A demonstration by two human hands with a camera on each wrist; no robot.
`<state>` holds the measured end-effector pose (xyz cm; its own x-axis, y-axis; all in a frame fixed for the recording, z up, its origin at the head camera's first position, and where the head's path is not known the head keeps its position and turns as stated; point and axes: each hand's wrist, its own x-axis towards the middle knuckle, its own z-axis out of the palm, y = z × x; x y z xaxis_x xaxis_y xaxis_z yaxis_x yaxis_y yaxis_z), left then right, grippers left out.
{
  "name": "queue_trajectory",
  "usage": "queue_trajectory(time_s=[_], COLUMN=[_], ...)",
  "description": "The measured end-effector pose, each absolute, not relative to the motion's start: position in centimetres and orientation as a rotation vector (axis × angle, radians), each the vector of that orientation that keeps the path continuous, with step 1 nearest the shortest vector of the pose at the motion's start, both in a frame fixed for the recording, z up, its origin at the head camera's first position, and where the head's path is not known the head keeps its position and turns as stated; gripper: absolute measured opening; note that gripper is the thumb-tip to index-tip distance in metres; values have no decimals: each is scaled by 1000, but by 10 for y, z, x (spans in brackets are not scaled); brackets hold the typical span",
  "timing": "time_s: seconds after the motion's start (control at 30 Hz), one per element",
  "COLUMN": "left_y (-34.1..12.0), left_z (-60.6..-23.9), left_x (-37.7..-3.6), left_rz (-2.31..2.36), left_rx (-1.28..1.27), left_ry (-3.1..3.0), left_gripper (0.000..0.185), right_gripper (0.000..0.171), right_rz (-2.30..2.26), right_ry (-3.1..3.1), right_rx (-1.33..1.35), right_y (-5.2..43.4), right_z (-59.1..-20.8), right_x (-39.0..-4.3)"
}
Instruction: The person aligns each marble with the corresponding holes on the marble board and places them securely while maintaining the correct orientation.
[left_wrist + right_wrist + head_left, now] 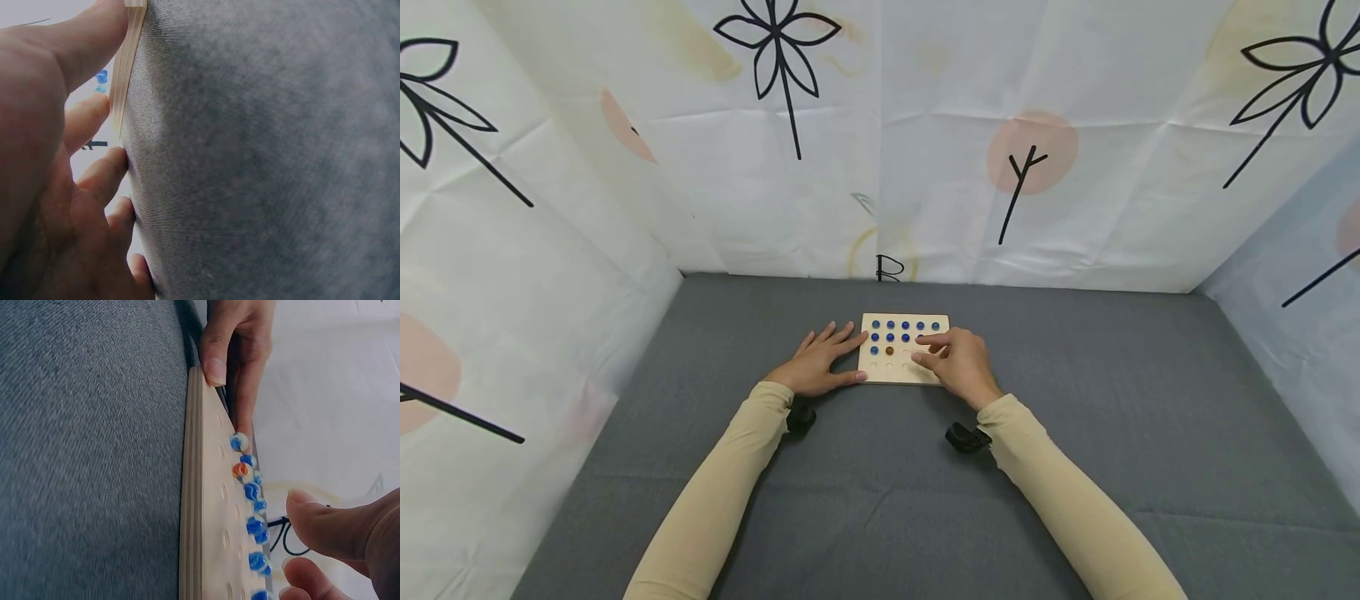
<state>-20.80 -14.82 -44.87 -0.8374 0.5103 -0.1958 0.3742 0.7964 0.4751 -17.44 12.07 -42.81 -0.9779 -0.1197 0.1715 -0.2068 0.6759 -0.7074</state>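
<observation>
A light wooden board (880, 377) with rows of round hollows lies flat on the grey cloth. Blue glass marbles (891, 337) sit in its far rows, and one orange marble (890, 351) sits in the third row beside a blue one. My left hand (815, 367) lies spread at the board's left side, thumb and index fingertip at its edge. Over the right part of the board hovers my right hand (964, 360), hiding some hollows. Its thumb (331, 525) and fingers stand apart above the marbles, with nothing visible between them.
Grey cloth (1075, 400) covers the table. White patterned fabric (940, 192) hangs behind it and along both sides. A black wrist camera (801, 418) sits by the left cuff, another black camera (967, 438) by the right cuff.
</observation>
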Motion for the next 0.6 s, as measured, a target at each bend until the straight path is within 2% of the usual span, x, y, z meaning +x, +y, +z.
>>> queue_trajectory(time_s=[0.6], left_y=[-149], left_z=[-449], left_x=[-207], left_rz=[625], left_rx=[697], left_ry=[2672], left_gripper=[79], right_gripper=[27], right_rz=[1175], right_ry=[-2742], right_rx=[246], right_y=[158], right_z=[-427], right_x=[-164])
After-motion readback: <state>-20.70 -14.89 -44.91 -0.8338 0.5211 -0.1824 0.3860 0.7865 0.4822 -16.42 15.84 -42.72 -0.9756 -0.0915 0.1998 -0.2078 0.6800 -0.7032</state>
